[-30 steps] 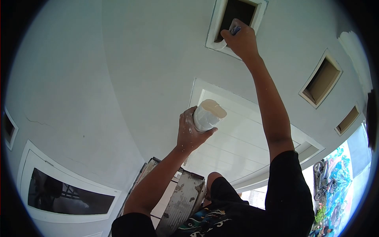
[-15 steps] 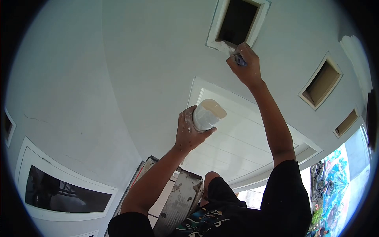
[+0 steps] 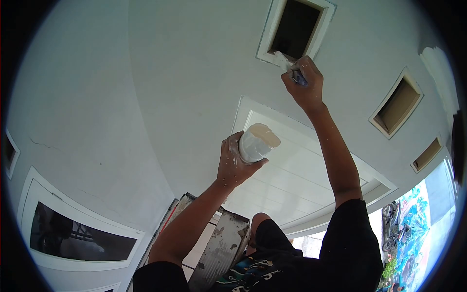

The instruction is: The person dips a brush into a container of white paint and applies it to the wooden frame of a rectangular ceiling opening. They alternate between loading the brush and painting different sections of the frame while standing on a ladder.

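Note:
My left hand (image 3: 236, 160) is wrapped round a white tub (image 3: 255, 146) with pale, cream-coloured stuff inside, its mouth tilted upward. White smears mark the hand. Up at the top, my right hand (image 3: 305, 82) is closed on the handle of a brush (image 3: 283, 61) with white bristles. The bristles are at the lower left corner of a white window frame (image 3: 264, 48) around a dark opening. Part of the brush handle is hidden in my fingers.
A worn metal ladder or scaffold (image 3: 224, 243) stands below my left arm. Two smaller framed openings, one a near recess (image 3: 398, 104), lie to the right. A white door (image 3: 287, 175) is behind the tub. A dark-paned window (image 3: 80, 238) is at lower left.
My right hand and the brush have shifted slightly down and right, and more of the bristles shows at the frame's corner. My left hand still holds the tub almost in place.

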`<state>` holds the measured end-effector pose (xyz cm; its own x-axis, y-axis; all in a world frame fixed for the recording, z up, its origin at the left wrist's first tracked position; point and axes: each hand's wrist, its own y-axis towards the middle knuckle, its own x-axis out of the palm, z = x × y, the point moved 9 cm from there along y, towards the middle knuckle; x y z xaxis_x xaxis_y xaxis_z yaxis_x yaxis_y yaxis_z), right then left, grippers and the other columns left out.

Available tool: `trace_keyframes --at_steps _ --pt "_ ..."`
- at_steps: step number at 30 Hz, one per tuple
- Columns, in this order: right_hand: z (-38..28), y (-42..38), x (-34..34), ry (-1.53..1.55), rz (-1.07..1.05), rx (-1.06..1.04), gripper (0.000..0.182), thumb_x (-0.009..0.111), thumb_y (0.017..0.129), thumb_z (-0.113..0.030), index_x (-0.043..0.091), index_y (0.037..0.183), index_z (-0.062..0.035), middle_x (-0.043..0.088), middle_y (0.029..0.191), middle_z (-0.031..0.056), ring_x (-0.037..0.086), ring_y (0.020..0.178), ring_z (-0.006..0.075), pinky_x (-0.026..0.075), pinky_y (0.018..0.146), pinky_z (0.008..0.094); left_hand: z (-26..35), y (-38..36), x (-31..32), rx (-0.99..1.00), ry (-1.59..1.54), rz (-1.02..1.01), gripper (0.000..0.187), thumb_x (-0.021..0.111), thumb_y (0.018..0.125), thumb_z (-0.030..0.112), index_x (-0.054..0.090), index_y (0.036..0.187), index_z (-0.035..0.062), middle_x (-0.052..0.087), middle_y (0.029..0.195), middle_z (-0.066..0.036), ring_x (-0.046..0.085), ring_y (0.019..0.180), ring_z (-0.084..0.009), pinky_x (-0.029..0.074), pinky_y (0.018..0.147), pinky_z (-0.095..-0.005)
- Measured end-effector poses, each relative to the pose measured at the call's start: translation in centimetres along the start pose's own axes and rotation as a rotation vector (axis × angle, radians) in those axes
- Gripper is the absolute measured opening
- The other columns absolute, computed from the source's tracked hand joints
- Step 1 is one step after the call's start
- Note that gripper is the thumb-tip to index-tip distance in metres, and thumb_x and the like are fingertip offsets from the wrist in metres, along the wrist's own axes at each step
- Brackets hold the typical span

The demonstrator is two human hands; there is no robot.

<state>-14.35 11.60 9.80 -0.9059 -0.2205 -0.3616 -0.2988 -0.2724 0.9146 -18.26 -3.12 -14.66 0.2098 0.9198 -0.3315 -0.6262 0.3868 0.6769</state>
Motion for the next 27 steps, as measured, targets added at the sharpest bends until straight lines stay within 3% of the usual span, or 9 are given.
trace_keyframes --at_steps 3,5,8,12,14,27 --pt "-0.2 0.1 0.2 0.024 0.051 -0.006 0.034 0.082 0.073 0.000 0.056 0.093 -0.0038 0.058 0.084 0.0116 0.060 0.070 0.0299 0.053 0.064 0.0383 -0.2 0.0 0.4 0.007 -0.017 -0.013 0.103 0.097 0.071 0.037 0.035 0.145 0.0015 0.046 0.138 -0.019 0.047 0.129 -0.0377 0.048 0.107 -0.0520" --pt "0.3 -0.1 1.1 0.042 -0.005 0.024 0.027 0.077 0.075 0.005 0.053 0.087 -0.0014 0.055 0.082 0.0098 0.055 0.068 0.0210 0.049 0.064 0.0284 0.2 -0.1 0.2 0.054 0.022 0.027 0.102 0.097 0.071 0.037 0.036 0.144 0.0012 0.046 0.138 -0.019 0.047 0.129 -0.0379 0.048 0.107 -0.0523" --pt "0.3 -0.1 0.2 -0.012 -0.005 0.018 0.027 0.076 0.076 0.005 0.053 0.088 -0.0012 0.055 0.082 0.0097 0.055 0.068 0.0213 0.049 0.064 0.0287 0.2 -0.1 -0.3 0.024 -0.048 0.054 0.099 0.097 0.069 0.038 0.041 0.141 -0.0005 0.051 0.136 -0.018 0.049 0.126 -0.0389 0.046 0.107 -0.0527" --pt "-0.3 0.0 0.0 0.015 0.062 0.038 0.028 0.077 0.076 0.005 0.053 0.089 -0.0014 0.055 0.083 0.0100 0.055 0.069 0.0222 0.050 0.065 0.0289 0.1 0.0 0.3 -0.003 -0.041 -0.022 0.102 0.097 0.071 0.038 0.036 0.143 0.0002 0.047 0.137 -0.020 0.048 0.128 -0.0385 0.047 0.107 -0.0523" --pt "-0.3 0.0 0.3 0.035 0.072 0.029 0.031 0.080 0.073 0.002 0.054 0.089 -0.0031 0.057 0.084 0.0108 0.059 0.068 0.0282 0.052 0.063 0.0361 0.2 -0.1 0.1 0.035 -0.013 0.028 0.102 0.098 0.070 0.038 0.037 0.143 0.0006 0.047 0.137 -0.020 0.048 0.128 -0.0386 0.047 0.108 -0.0522" --pt "1.2 -1.7 -2.8 -0.008 0.079 0.084 0.027 0.076 0.074 0.005 0.053 0.085 -0.0009 0.056 0.082 0.0122 0.057 0.065 0.0262 0.050 0.061 0.0315 0.1 0.0 0.3 -0.015 0.002 -0.021 0.103 0.097 0.070 0.038 0.036 0.144 0.0000 0.046 0.138 -0.021 0.047 0.129 -0.0393 0.046 0.109 -0.0532"
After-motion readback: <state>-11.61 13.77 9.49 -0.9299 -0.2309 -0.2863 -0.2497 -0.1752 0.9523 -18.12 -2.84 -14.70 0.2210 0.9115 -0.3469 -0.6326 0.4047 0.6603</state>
